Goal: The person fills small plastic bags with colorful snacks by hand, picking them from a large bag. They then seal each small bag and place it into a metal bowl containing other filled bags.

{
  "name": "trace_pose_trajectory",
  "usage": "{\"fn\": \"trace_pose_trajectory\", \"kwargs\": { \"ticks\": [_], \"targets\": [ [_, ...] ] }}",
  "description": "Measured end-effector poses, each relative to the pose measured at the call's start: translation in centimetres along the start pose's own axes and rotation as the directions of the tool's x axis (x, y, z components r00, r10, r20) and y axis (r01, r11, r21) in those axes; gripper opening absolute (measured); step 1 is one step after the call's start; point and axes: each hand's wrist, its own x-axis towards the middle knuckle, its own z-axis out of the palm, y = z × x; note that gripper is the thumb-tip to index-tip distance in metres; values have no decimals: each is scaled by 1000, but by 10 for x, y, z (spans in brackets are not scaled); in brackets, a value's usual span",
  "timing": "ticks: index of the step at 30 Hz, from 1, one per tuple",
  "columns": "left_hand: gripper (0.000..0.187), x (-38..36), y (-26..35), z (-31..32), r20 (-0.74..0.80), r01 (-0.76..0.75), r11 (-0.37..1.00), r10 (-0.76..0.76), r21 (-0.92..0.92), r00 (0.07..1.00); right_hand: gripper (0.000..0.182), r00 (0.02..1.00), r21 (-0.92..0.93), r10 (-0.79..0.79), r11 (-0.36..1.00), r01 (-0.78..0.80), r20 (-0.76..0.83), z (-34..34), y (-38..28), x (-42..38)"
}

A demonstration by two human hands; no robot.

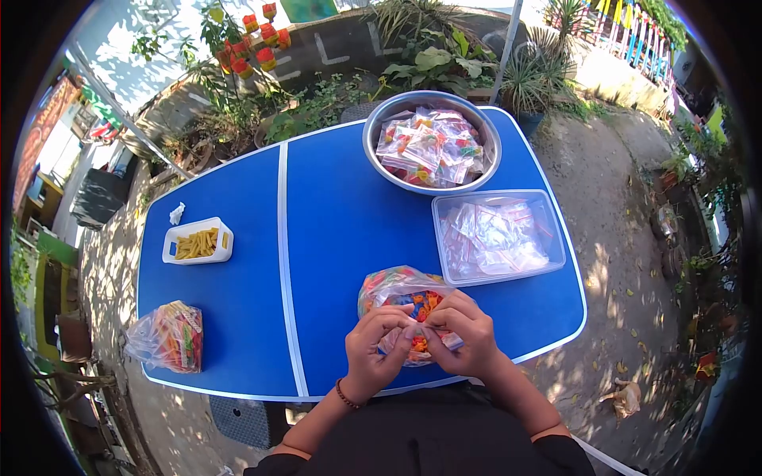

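My left hand (377, 349) and my right hand (468, 337) meet at the fingertips, both closed in a pinch on a small clear zip bag (452, 341). Most of that zip bag is hidden behind my fingers. Right below them, at the table's front edge, a large clear plastic bag (389, 281) stands open, full of small orange, blue, red and green plastic pieces (425, 301). Just beyond my right hand sits a clear plastic tub (441, 266) with a pile of flat zip bags (496, 238).
On the blue table (341, 206), a steel bowl (371, 151) heaped with filled zip bags (432, 147) stands at the back. To the left are a white basket (226, 238) of yellowish sticks, a crumpled white scrap (177, 213) and a bag of coloured sticks (178, 337). A cat (625, 398) lies on the ground.
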Motion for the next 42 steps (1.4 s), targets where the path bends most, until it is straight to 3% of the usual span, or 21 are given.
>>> {"fn": "trace_pose_trajectory", "kwargs": {
  "ticks": [5, 8, 14, 21, 26, 32, 35, 42],
  "targets": [
    [9, 6, 6, -7, 80, -57, 985, 44, 164, 996, 17, 996, -50, -61, 997, 64, 58, -3, -4, 2],
    [9, 9, 12, -7, 117, -20, 988, 2, 154, 993, 17, 993, -93, -73, 992, 82, 90, -6, -10, 5],
    [9, 7, 10, -5, 62, -160, 955, 150, 249, 987, 16, 989, -168, -70, 981, 92, 131, -11, -11, 4],
    [9, 7, 8, -5, 58, -207, 943, 198, 261, 978, 13, 989, -157, 5, 987, 19, 148, -21, -16, 4],
    [9, 5, 8, -2, 64, -250, 923, 242, 294, 968, 12, 986, -196, -36, 978, 68, 162, -24, -12, -2],
    [13, 7, 5, 3, 26, -173, 972, 171, 159, 985, 15, 989, -121, 29, 993, -11, 144, -30, -22, 7],
    [14, 14, 5, 4, 42, -219, 958, 215, 183, 976, 16, 988, -112, 54, 993, -38, 145, -30, -15, 3],
    [26, 27, 3, 7, -18, -109, 982, 113, 156, 993, 15, 990, -108, 82, 992, -70, 110, -35, 1, 12]
  ]
}}
